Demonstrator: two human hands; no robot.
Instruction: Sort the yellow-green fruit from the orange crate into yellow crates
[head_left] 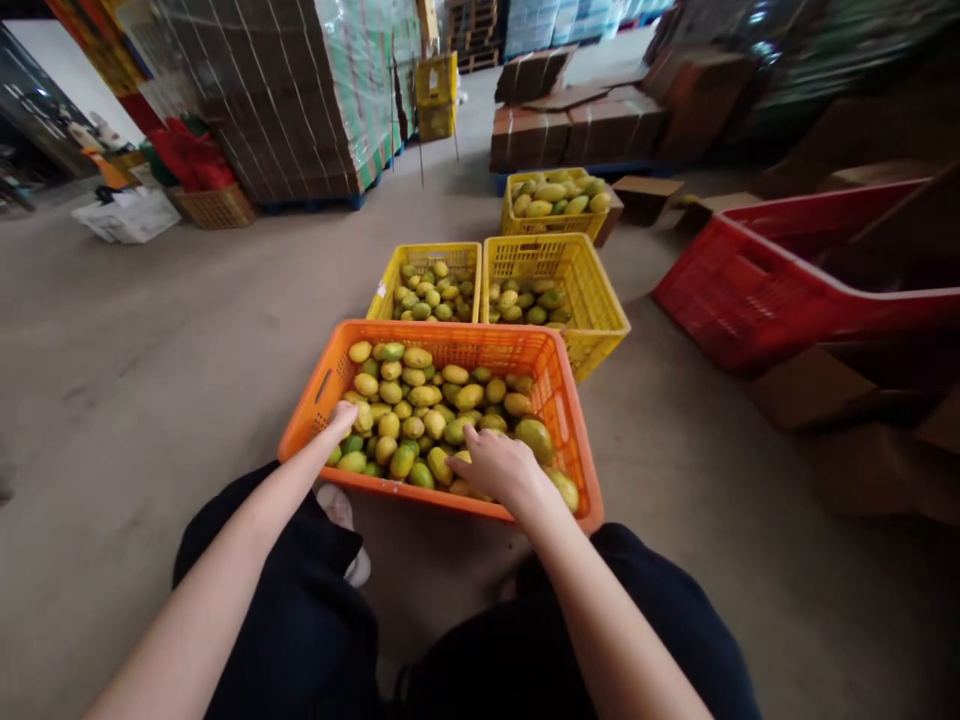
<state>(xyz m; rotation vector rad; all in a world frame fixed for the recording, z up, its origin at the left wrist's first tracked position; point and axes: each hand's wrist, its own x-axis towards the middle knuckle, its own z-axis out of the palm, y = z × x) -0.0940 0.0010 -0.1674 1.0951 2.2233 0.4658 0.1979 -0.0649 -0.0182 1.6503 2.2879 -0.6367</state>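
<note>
A large orange plastic crate (574, 430) stands in front of my knees, filled with yellow and green oval fruits (425, 396) that look like mangoes. At its left side my left hand (345, 413) is closed against a yellow mango (363, 418), its fingertips partly hidden by the fruit. My right hand (501, 464) lies palm down over the mangoes at the right, fingers apart and touching or just above them. A bigger green mango (535, 438) sits beside that hand, near the crate's right wall.
Two yellow crates, the left (384, 283) and the right (600, 305), hold mangoes just behind the orange one. Another full yellow crate (551, 226) is farther back. A red bin (720, 280) and open cardboard boxes (814, 385) stand right. Wrapped pallet stacks (255, 90) rise behind.
</note>
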